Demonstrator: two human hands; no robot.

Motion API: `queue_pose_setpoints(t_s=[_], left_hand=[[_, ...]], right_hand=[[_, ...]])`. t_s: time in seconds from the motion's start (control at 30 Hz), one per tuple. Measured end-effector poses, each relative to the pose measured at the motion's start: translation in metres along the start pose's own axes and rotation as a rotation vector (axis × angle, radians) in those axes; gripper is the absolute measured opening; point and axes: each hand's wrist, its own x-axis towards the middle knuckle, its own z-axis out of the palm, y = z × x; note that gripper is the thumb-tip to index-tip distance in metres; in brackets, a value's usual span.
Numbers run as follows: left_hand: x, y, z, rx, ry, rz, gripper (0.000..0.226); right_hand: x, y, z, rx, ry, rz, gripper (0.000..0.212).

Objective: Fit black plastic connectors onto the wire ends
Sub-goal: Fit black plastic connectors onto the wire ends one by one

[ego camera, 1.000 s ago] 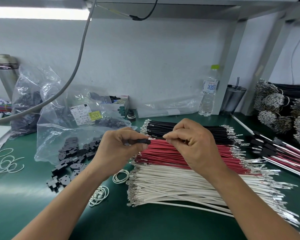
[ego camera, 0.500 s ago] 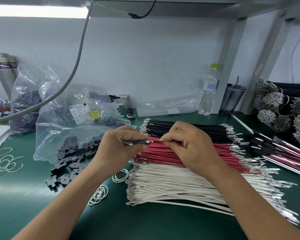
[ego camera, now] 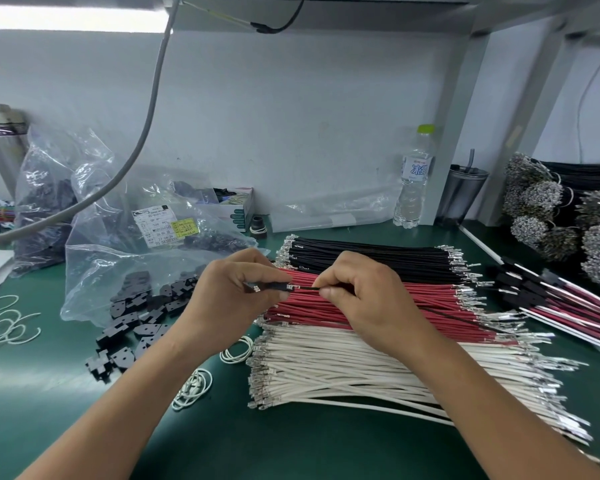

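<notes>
Head view: both hands meet above the red wires [ego camera: 378,299], over a green worktop [ego camera: 257,445].
Left hand [ego camera: 229,296]: its grip is clamped on a black connector [ego camera: 274,286], pinched between thumb and fingers.
Connector axis: long axis lies roughly level, left to right; a small metal terminal shows at its left end, and its right end faces the other hand.
Right hand [ego camera: 364,299]: grip pinched together on a thin black wire [ego camera: 307,288], fingers curled.
Wire direction: its metal tip points left into the connector's right end; the rest trails right and away behind the hand.
Wire stacks: black wires [ego camera: 378,254] farthest, red in the middle, white wires [ego camera: 343,372] nearest, all lying left to right.
Loose connectors [ego camera: 136,317]: scattered left, spilling from a clear plastic bag [ego camera: 118,265].
</notes>
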Motion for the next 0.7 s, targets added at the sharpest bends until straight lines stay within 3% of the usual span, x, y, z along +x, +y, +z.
queue_pose_setpoints(t_s=[0.1, 0.37, 0.53, 0.7], left_hand=[[-0.001, -0.001, 0.002, 0.105, -0.015, 0.025, 0.026], [0.000, 0.001, -0.002, 0.001, -0.003, -0.006, 0.025], [-0.002, 0.002, 0.001, 0.290, -0.094, 0.103, 0.021], [-0.001, 0.001, 0.001, 0.163, -0.013, 0.030, 0.021]], right_hand=[[-0.001, -0.006, 0.004, -0.095, 0.034, -0.091, 0.010], [-0.002, -0.003, 0.009, 0.064, -0.003, 0.013, 0.011], [-0.003, -0.001, 0.014, -0.122, -0.045, -0.082, 0.012], [-0.002, -0.001, 0.011, 0.056, 0.031, 0.008, 0.011]])
